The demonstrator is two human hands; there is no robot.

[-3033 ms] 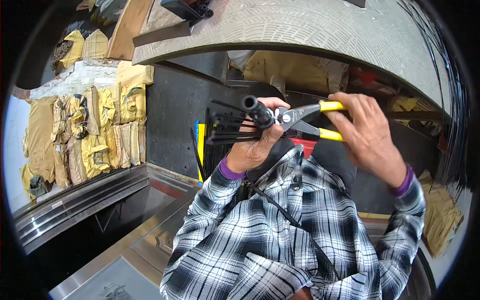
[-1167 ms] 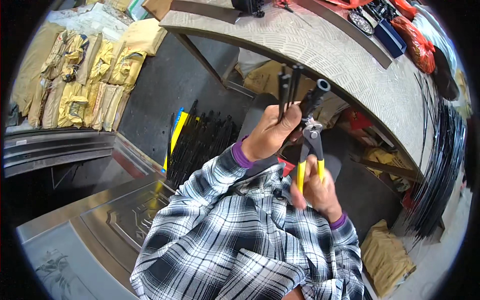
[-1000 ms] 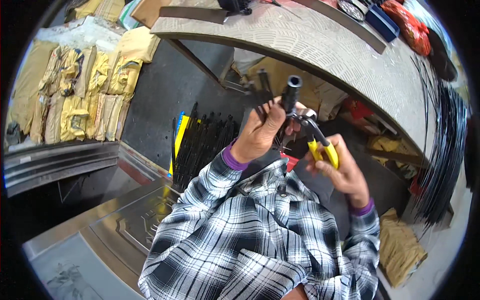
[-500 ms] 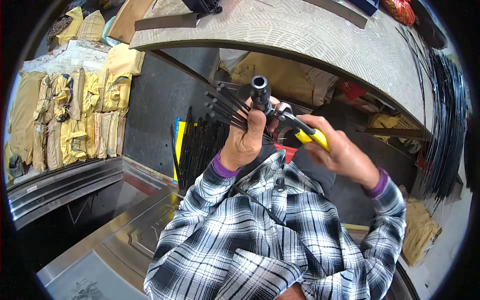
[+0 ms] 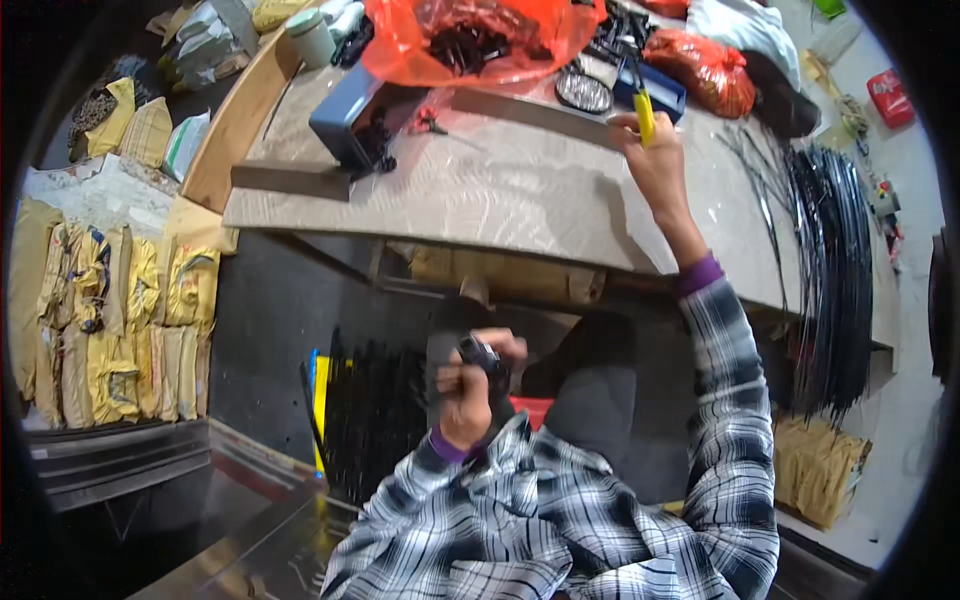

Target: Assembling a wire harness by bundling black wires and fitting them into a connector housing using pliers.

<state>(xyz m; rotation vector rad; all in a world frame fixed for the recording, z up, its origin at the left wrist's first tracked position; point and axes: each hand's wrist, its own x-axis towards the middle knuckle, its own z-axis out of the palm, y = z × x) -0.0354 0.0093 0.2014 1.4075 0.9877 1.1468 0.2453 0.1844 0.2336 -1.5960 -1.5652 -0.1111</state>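
Observation:
Low over my lap, my left hand (image 5: 464, 408) is closed around a black cylindrical part (image 5: 482, 356); motion smears the fingers. My right hand (image 5: 655, 175) reaches out over the workbench (image 5: 480, 195), gripping the yellow handles of a pair of pliers (image 5: 645, 115). The pliers' dark head points away from me, above a small blue tray (image 5: 670, 98). Beside that tray sits a round black dish (image 5: 583, 93) with clear, shiny contents. The thin black rods are no longer visible in my left hand.
An orange-red plastic bag (image 5: 395, 45) of black parts and a blue-grey box (image 5: 345, 125) stand on the bench. Long black strands (image 5: 830, 270) hang over its right end. Black rods (image 5: 375, 420) lie on the floor at left, near stacked wrapped packages (image 5: 110, 340).
My right hand has moved away from the black part and out over the bench with the pliers. My left hand has dropped toward my lap. More of the bench top shows.

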